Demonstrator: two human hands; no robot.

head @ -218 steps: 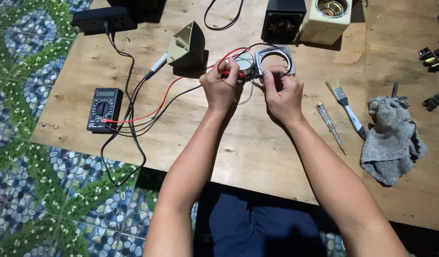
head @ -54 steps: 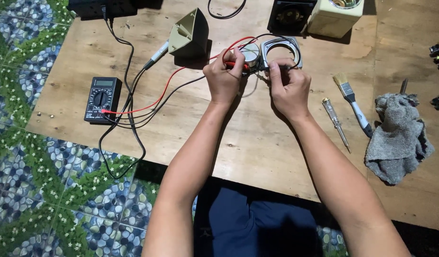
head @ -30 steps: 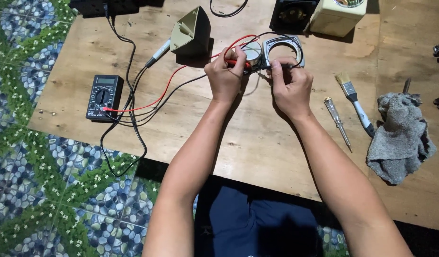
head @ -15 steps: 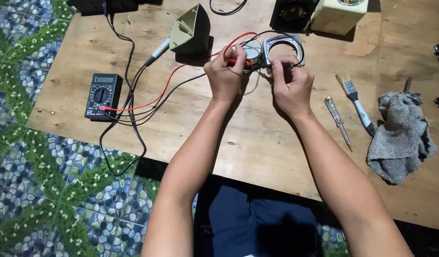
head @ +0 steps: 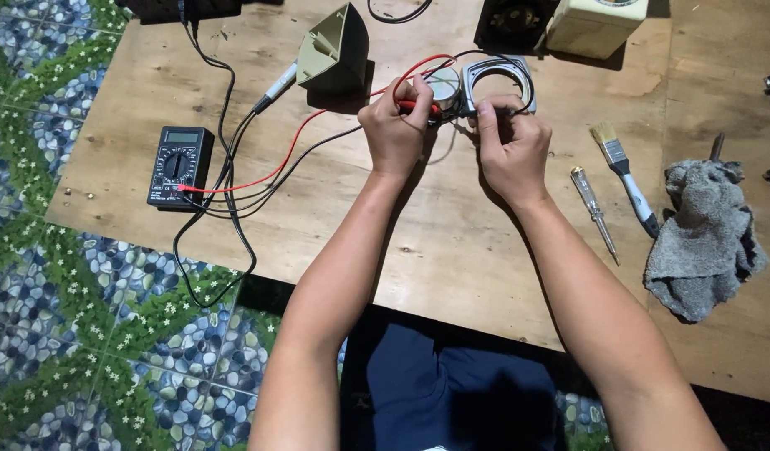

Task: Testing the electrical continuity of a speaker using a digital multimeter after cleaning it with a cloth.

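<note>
Left hand [head: 395,125] grips the red probe [head: 418,106]; right hand [head: 510,144] grips the black probe [head: 477,113]. Both tips point inward at the small motor [head: 443,86] between the hands, near the bench's [head: 451,242] far edge

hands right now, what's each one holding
Left hand: closed on the red probe.
Right hand: closed on the black probe, at the small metal part.

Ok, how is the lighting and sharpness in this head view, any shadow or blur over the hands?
Head view: bright, even overhead light; left hand, right hand and multimeter look sharp, without motion blur. The hands and forearms throw soft shadows on the wooden board; frame corners fall dark; slight wide-angle bend at the edges.
</note>
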